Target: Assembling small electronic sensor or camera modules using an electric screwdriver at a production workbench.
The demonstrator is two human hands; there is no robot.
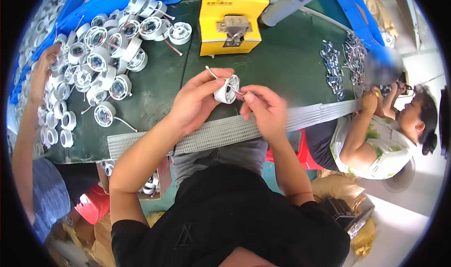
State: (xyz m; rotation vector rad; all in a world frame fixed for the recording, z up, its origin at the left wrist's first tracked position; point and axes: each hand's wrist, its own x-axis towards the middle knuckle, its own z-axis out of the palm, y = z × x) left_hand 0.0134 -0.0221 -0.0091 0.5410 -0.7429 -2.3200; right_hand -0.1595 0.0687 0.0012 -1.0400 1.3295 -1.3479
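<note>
Over the near side of the table, my left hand (195, 102) is closed round a white round plastic housing (221, 96), its open face turned to the right. A white lead with a small connector (209, 71) sticks out past my left fingers. Thin reddish wires (239, 94) run from the housing's inside to my right hand (267, 111), whose thumb and fingertips pinch them. Whether a small part sits at the wires' end is hidden by those fingers. To the left lies a heap of similar white housings (97, 59), many with circuit boards and leads inside.
A yellow machine (231, 8) with a metal head stands ahead, beside a grey post (293, 3). Small circuit boards (332, 67) and wires (355, 55) lie at right. White perforated strip (213, 136) lines the front edge. Co-workers' arms (35, 93) (359, 126) flank me.
</note>
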